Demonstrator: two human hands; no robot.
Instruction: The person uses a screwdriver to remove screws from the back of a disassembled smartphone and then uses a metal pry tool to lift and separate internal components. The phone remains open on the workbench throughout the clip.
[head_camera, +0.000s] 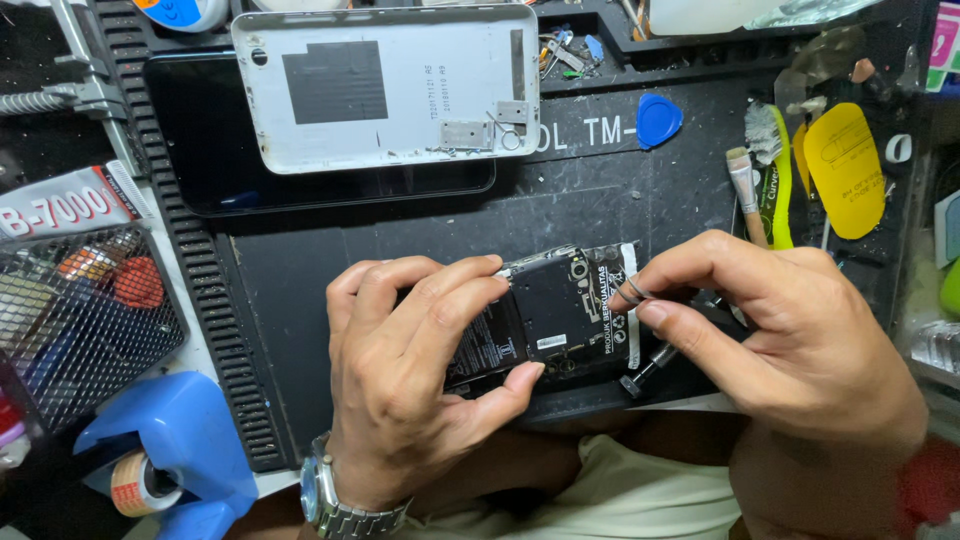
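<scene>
An opened black phone (555, 312) with its back off lies on the dark work mat (600, 200), its battery and board showing. My left hand (410, 380) grips it from the left, fingers across the top edge and thumb under the lower edge. My right hand (790, 340) pinches a thin metal tool (635, 290) between thumb and forefinger at the phone's right end, where a white label strip runs. A metal watch sits on my left wrist.
A white tablet back cover (385, 85) lies on a black tablet (210, 150) at the top. Right: a blue pick (658, 120), brushes (742, 190), a yellow pry card (845, 170). Left: a wire basket (80, 310), a blue tape dispenser (170, 450).
</scene>
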